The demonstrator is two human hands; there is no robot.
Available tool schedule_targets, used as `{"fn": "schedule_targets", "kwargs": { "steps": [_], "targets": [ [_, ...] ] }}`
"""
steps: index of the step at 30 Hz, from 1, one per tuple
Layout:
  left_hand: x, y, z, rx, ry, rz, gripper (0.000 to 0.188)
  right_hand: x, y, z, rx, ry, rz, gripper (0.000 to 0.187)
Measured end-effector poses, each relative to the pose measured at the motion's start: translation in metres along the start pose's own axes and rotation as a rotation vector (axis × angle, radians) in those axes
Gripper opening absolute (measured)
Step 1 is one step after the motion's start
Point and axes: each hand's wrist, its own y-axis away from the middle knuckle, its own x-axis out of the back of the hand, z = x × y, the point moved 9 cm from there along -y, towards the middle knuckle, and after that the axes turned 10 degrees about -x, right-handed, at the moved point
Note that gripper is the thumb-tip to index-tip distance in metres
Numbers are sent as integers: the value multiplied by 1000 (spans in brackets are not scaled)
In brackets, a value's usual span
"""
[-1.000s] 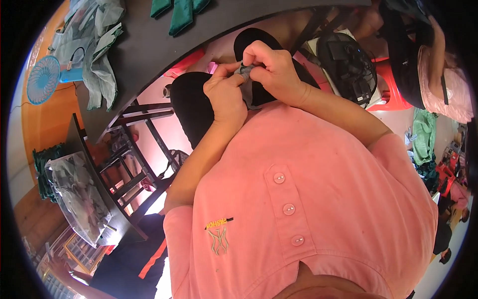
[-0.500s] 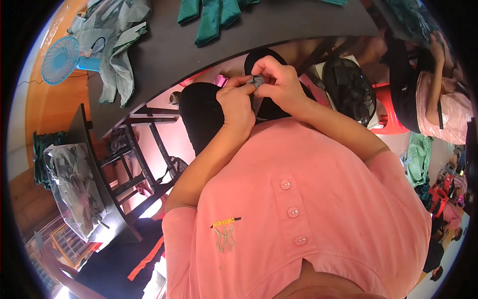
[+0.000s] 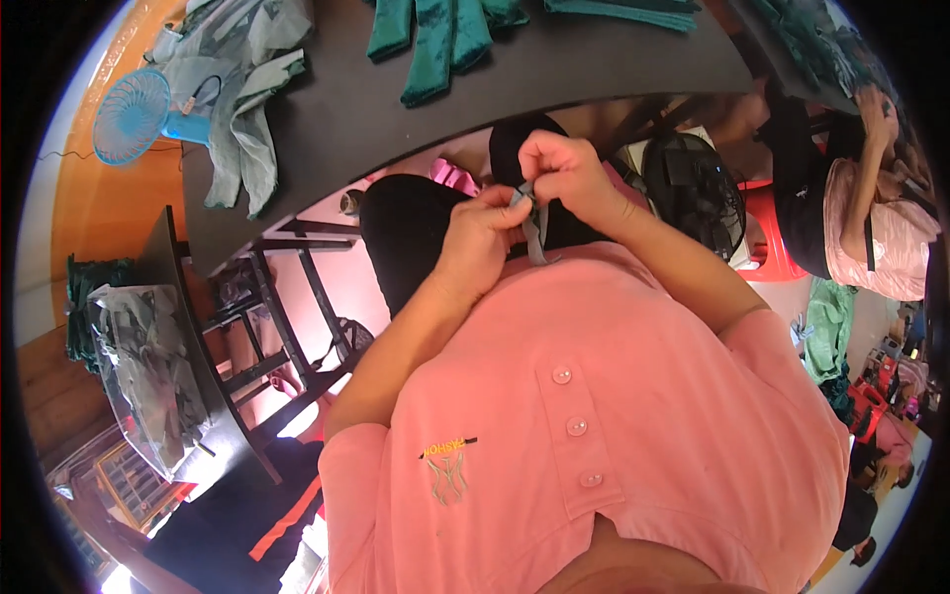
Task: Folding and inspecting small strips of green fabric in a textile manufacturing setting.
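Over my lap, my left hand (image 3: 480,235) and my right hand (image 3: 577,180) come close together. A narrow grey-green fabric strip (image 3: 535,241) hangs between them, its loose end reaching down towards my shirt. My left fingers and thumb are closed on the strip near its upper part. The right thumb and index finger pinch at the same spot, a little higher; fingers hide what exactly sits in that pinch.
Ahead curves a dark table (image 3: 366,139) with teal velvet strips (image 3: 431,59), grey-green sheer fabric (image 3: 237,129) and a blue fan (image 3: 134,116). A black fan (image 3: 693,188) stands right, by a red stool (image 3: 777,233). A co-worker (image 3: 871,218) sits beyond. Left is a clear plastic bag (image 3: 148,381).
My hands have moved slightly lower in the picture and towards me. More of the fabric strip now hangs free below the fingers. The right hand has drawn up and away from the left a little.
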Motion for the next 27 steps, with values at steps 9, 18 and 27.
{"fn": "schedule_targets", "kwargs": {
  "steps": [9, 18, 27],
  "targets": [
    [10, -9, -3, 54, 4, 97, 26, 7, 10, 24, -217, -130, 213, 22],
    [-89, 49, 13, 253, 300, -701, 14, -18, 7, -36, 251, 448, 253, 24],
    [-67, 59, 29, 140, 404, -673, 46, -58, -21, -14, 150, 274, 63, 24]
  ]
}}
